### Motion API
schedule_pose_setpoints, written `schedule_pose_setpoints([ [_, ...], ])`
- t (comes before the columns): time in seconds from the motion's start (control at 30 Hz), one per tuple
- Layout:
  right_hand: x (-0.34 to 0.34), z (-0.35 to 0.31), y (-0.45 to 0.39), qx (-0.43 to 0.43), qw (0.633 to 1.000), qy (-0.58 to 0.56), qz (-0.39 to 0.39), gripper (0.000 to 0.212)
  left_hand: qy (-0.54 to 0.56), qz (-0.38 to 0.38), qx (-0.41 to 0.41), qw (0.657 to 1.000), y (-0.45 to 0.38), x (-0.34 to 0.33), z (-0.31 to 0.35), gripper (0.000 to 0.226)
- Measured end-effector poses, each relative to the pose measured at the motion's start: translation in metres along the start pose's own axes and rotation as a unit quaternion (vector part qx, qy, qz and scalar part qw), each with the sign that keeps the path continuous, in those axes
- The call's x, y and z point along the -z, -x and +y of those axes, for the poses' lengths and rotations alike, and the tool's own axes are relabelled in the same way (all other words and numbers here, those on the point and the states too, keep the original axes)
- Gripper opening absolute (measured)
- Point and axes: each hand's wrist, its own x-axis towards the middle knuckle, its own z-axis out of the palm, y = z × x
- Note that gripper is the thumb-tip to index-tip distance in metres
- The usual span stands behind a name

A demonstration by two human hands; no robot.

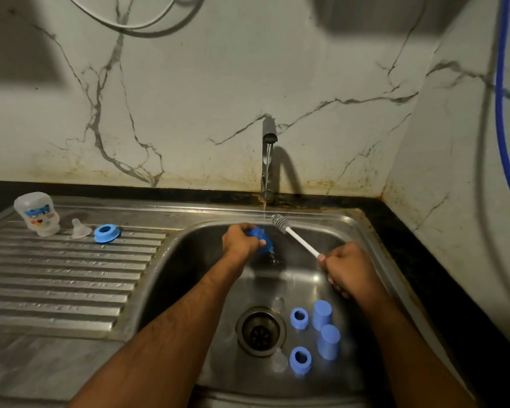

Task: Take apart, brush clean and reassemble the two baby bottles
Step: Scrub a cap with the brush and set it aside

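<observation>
left hand (242, 241) gripping blue bottle part (261, 240), right hand (346, 269) gripping brush (295, 237), bottle (37, 213) label unreadable

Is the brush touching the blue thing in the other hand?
Apart. The head view shows the brush bristles up beside the water stream, with bare sink between them and the blue part that the left hand grips.

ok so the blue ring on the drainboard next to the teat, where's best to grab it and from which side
Take the blue ring by its outer rim, coming from above with thumb and fingers on opposite sides. It lies nearly flat on the ribbed drainboard with its hole facing up, so the rim is exposed all round. Its right side looks freest, since the clear teat stands close on its left.
</observation>
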Motion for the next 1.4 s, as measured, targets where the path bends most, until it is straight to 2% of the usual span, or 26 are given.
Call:
schedule_pose_setpoints([
  [0.2,-0.003,0.001,-0.007,0.009,1.0,0.008,0.003,0.035,-0.089,-0.003,-0.053,0.995,-0.002,-0.009,-0.019,0.055],
  [0.37,-0.005,0.002,-0.009,0.025,0.999,0.025,0.008,0.038,-0.101,-0.018,-0.062,0.993,-0.003,-0.006,-0.023,0.05],
  [0.5,-0.006,0.003,-0.009,0.028,0.999,0.044,0.013,0.038,-0.045,-0.024,0.001,0.999,-0.003,-0.005,-0.021,0.036],
  [0.57,-0.007,0.004,-0.009,0.024,0.999,0.042,0.013,0.038,0.016,-0.021,0.053,0.998,-0.002,-0.006,-0.018,0.033],
  [0.67,-0.008,0.006,-0.008,0.021,0.999,0.04,0.014,0.038,0.115,-0.035,0.089,0.989,-0.001,-0.005,-0.018,0.029],
  [0.8,-0.009,0.007,-0.008,0.032,0.998,0.046,0.014,0.041,0.272,-0.081,0.176,0.943,-0.001,-0.002,-0.017,0.034],
  [0.93,-0.009,0.007,-0.01,0.033,0.998,0.053,0.01,0.04,0.354,-0.127,0.267,0.887,0.0,-0.001,-0.018,0.039],
  [1.17,-0.01,0.007,-0.011,0.034,0.998,0.059,0.007,0.037,0.511,-0.09,0.314,0.795,-0.002,0.004,-0.014,0.028],
  [1.27,-0.01,0.006,-0.01,0.033,0.997,0.072,0.008,0.037,0.528,-0.087,0.329,0.778,-0.002,0.005,-0.014,0.037],
  [1.33,-0.01,0.006,-0.01,0.032,0.996,0.078,0.01,0.037,0.523,-0.092,0.328,0.781,-0.002,0.005,-0.013,0.037],
  [1.4,-0.01,0.005,-0.009,0.032,0.996,0.082,0.011,0.038,0.511,-0.101,0.312,0.795,0.0,0.004,-0.009,0.027],
])
